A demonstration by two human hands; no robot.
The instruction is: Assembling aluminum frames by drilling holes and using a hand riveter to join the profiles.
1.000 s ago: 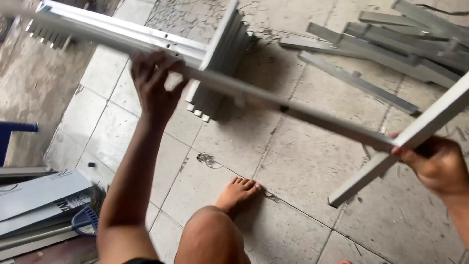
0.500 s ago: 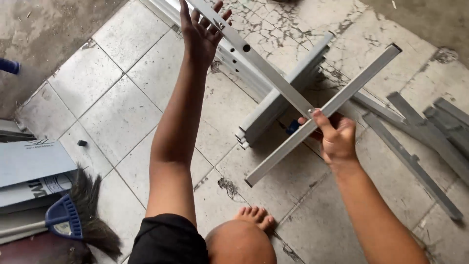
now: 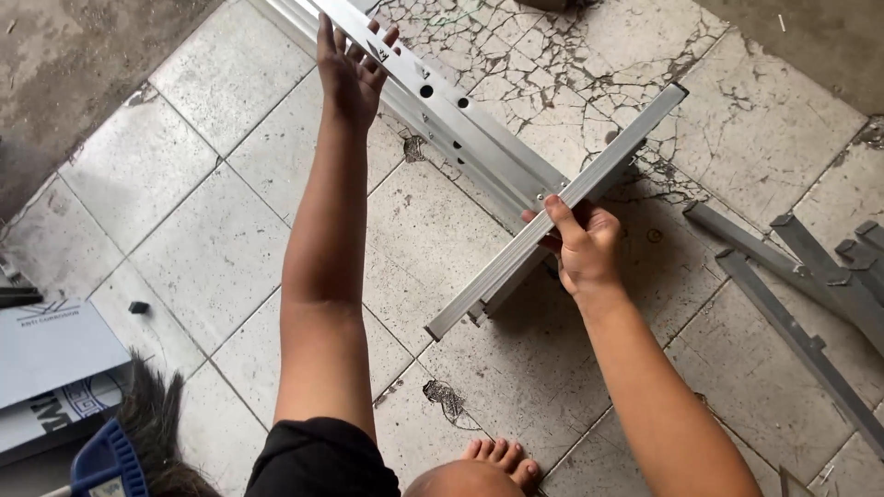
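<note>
Left hand [image 3: 352, 66]: raised toward the top of the view, palm laid against a long aluminium rail [image 3: 442, 115], fingers spread over its face and curled partly round its edge; a loose steadying hold rather than a full grip. Right hand [image 3: 580, 241]: closed about a shorter aluminium bar [image 3: 562, 204], index finger stretched along the bar's upper face, the other fingers wrapped beneath. The bar is held aslant across the rail, the two touching where they cross just above the right hand; one end of the bar points to the upper right, the other hangs lower left above the floor. The rail shows round holes along its face and runs from the upper left down to the crossing. No screw, rivet or tool is seen at the crossing, so the two pieces are judged to be set against each other only, not yet fastened; alignment appears to be in hand and any fixing is left to do. Floor [image 3: 212, 230]: pale square tiles, badly cracked near the top. A bare foot [image 3: 502, 457] is planted on the tiles at the lower edge. Further grey metal lengths [image 3: 801, 276] lie on the tiles at the right, well apart from the hands. Flat cartons [image 3: 51, 354] and a blue-handled brush [image 3: 115, 456] lie at the lower left.
</note>
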